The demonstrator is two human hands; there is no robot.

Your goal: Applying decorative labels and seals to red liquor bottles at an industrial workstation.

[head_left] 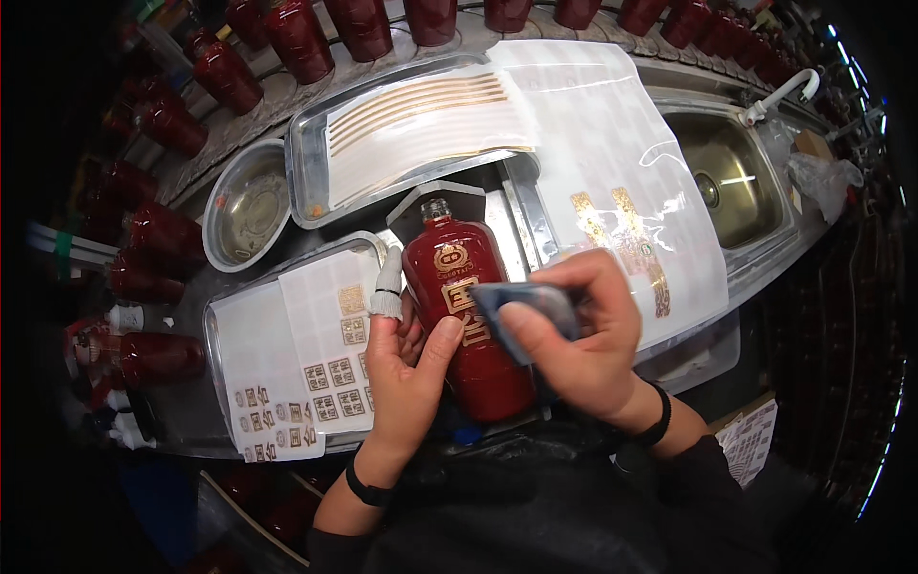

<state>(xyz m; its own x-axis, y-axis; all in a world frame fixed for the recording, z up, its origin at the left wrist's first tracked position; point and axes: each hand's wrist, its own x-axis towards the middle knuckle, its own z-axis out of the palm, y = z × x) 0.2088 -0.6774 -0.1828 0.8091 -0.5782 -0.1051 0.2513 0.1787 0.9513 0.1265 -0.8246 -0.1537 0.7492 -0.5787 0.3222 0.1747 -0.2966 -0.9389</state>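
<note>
A dark red glass bottle with gold lettering and an emblem on its front lies in front of me, its open neck pointing away. My left hand grips the bottle's left side, thumb on the front beside the gold characters. A grey knitted sleeve covers one finger of that hand. My right hand pinches a dark blue-grey flat scraper, slightly blurred. Its edge rests against the bottle at the right of the gold characters. Behind the bottle's neck stands a pale angled support; the rest of it is hidden.
Left, a metal tray holds sheets of gold character decals. Farther back are a round metal bowl and a tray with gold-striped sheets. Right, plastic sheeting carries gold strips, beside a sink. Red bottles line the back.
</note>
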